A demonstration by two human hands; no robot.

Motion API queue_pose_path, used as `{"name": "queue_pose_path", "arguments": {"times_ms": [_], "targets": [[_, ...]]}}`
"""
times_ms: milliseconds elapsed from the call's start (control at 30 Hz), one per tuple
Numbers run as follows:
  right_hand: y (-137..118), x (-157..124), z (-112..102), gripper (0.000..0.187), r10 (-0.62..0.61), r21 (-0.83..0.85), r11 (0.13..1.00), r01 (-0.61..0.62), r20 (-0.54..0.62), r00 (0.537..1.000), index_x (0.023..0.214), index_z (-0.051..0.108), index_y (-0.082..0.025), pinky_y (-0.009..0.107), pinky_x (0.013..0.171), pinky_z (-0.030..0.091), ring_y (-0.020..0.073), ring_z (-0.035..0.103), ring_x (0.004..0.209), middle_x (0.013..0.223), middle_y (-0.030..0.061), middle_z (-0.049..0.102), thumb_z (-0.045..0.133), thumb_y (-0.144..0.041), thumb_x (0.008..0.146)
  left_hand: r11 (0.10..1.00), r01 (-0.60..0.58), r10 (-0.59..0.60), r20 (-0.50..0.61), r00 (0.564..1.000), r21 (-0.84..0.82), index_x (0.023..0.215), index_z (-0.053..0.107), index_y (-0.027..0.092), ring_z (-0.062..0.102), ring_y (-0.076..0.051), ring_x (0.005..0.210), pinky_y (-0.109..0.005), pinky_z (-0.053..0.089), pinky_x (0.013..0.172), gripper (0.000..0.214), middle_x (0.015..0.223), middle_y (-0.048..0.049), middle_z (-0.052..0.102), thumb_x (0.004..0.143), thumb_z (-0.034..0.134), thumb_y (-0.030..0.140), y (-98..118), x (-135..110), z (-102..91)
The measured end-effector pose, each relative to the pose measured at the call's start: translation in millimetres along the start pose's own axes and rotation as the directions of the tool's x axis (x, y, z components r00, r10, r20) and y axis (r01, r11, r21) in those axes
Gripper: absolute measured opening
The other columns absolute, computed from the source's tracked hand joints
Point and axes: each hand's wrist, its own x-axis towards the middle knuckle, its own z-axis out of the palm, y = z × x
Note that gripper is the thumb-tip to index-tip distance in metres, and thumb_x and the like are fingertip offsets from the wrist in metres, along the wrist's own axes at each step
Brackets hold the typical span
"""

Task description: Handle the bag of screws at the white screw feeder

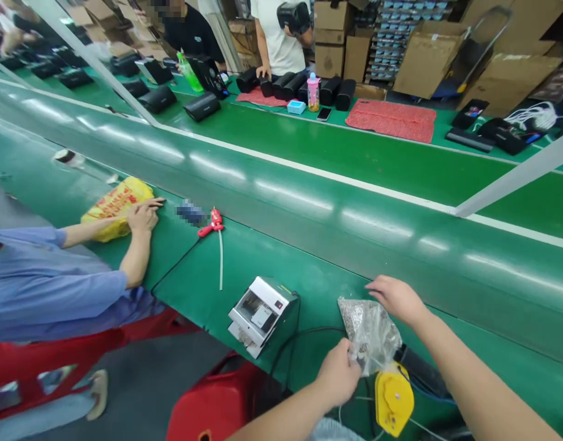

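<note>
My left hand [339,370] is closed in a pinch on the lower edge of a clear plastic bag [370,331] holding many small metal parts. My right hand [396,298] rests on the bag's upper right edge with its fingers curled over it. The bag lies on the green bench [244,257] in front of me. Just below the bag sits a yellow tool [394,398] with a black handle and cables.
A small silver machine [261,312] stands left of the bag. A red glue gun [212,223] lies farther left. A person in a blue shirt [56,282] leans on a yellow bag [116,205]. Black speakers [203,105] and people stand across the green conveyor belt [355,196].
</note>
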Motion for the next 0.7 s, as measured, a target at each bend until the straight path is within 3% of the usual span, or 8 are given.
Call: {"name": "queue_pose_path", "arguments": {"times_ms": [133,200,333,467,567,700], "targets": [[-2.1,67.3,28.4,0.020,-0.253,-0.038,0.961,0.273,0.272,0.928,0.112,0.083,-0.026,0.034,0.094,0.054,0.0250,0.073,0.111,0.112,0.0061,0.078,0.065,-0.024,0.104,0.990,0.040,-0.033,-0.056,0.998,0.138,0.102,0.067,0.020,0.056,-0.014,0.069,-0.029,0.032,0.065,0.011,0.076,0.0041,0.061,0.092,0.066,0.019,-7.5,-5.3,-5.3],[-6.2,78.7,36.6,0.020,-0.310,-0.058,0.936,0.348,0.340,0.888,0.099,0.083,-0.024,0.032,0.087,0.052,0.0240,0.073,0.105,0.107,0.0071,0.077,0.064,-0.023,0.104,0.979,0.072,-0.055,-0.093,0.994,0.190,0.091,0.066,0.020,0.054,-0.015,0.073,-0.031,0.030,0.067,0.010,0.076,0.0032,0.062,0.092,0.069,0.030,-8.0,-7.2,-8.4],[-5.6,79.3,40.7,0.025,-0.362,-0.095,0.901,0.424,0.377,0.853,0.090,0.079,-0.019,0.031,0.081,0.049,0.0226,0.071,0.100,0.103,0.0089,0.074,0.059,-0.017,0.104,0.977,0.107,-0.094,-0.081,0.992,0.185,0.068,0.057,0.021,0.054,-0.016,0.067,-0.032,0.030,0.065,0.035,0.067,0.0007,0.062,0.095,0.061,0.043,-4.0,-5.4,-15.4],[-7.4,85.7,41.5,0.017,-0.359,-0.113,0.898,0.425,0.371,0.857,0.100,0.076,-0.012,0.035,0.090,0.052,0.0233,0.070,0.101,0.109,0.0119,0.074,0.062,-0.019,0.105,0.981,0.099,-0.096,-0.026,0.995,0.168,0.062,0.058,0.021,0.050,-0.015,0.057,-0.032,0.033,0.062,0.036,0.060,0.0019,0.060,0.093,0.057,0.039,5.4,0.5,-22.6],[-13.3,88.6,31.8,0.011,-0.291,-0.118,0.930,0.347,0.339,0.895,0.099,0.075,-0.009,0.037,0.090,0.055,0.0238,0.071,0.096,0.105,0.0128,0.074,0.065,-0.012,0.101,0.979,0.070,-0.073,0.006,0.997,0.193,0.059,0.059,0.021,0.051,-0.015,0.058,-0.032,0.033,0.062,0.034,0.056,0.0021,0.058,0.089,0.059,0.036,13.8,2.1,-26.1],[-29.4,47.9,4.7,0.024,-0.178,-0.041,0.982,0.186,0.165,0.970,0.110,0.071,-0.014,0.033,0.089,0.055,0.0216,0.071,0.101,0.113,0.0119,0.073,0.050,-0.023,0.112,0.981,0.011,-0.018,0.030,0.999,0.196,0.053,0.059,0.021,0.056,-0.017,0.061,-0.032,0.039,0.069,0.050,0.054,-0.0003,0.057,0.096,0.047,0.045,18.1,-0.3,-27.8]]}}
